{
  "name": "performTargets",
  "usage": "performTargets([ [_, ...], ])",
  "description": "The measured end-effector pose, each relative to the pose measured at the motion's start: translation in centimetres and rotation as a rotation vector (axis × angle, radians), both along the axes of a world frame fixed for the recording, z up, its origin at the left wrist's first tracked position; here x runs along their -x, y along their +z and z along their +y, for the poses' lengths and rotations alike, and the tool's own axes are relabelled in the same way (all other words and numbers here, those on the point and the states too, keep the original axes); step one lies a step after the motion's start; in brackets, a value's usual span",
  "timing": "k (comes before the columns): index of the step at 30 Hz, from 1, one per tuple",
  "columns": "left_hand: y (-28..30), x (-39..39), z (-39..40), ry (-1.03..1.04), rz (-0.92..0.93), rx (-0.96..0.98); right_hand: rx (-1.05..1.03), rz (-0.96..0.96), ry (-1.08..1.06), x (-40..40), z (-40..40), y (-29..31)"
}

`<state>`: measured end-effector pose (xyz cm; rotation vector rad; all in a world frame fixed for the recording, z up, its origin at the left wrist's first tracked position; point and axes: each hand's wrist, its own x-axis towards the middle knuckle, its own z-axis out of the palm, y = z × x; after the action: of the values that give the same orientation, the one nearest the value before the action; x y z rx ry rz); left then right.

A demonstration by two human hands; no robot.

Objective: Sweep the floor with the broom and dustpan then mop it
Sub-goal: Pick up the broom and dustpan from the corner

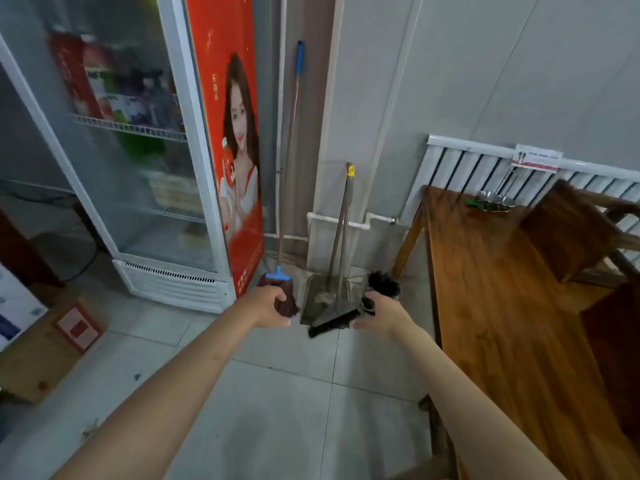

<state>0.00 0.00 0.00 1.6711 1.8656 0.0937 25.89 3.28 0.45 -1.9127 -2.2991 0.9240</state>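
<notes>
Mop [282,289], dustpan [320,299] and broom [334,320] stand propped in the corner.

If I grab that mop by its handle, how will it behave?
The mop leans in the corner by the fridge, so it will probably tip sideways once moved. Its long thin handle likely feels top-heavy. The reddish string head looks floppy and should drag and sag.
</notes>
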Motion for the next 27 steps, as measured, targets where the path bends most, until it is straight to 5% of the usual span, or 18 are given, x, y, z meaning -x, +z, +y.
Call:
performTargets([
  [27, -0.4, 2.3, 43.2, 0.026, -0.031, 0.051, 0.069, -0.013, -0.134, 1.5, 43.8, 1.1],
])
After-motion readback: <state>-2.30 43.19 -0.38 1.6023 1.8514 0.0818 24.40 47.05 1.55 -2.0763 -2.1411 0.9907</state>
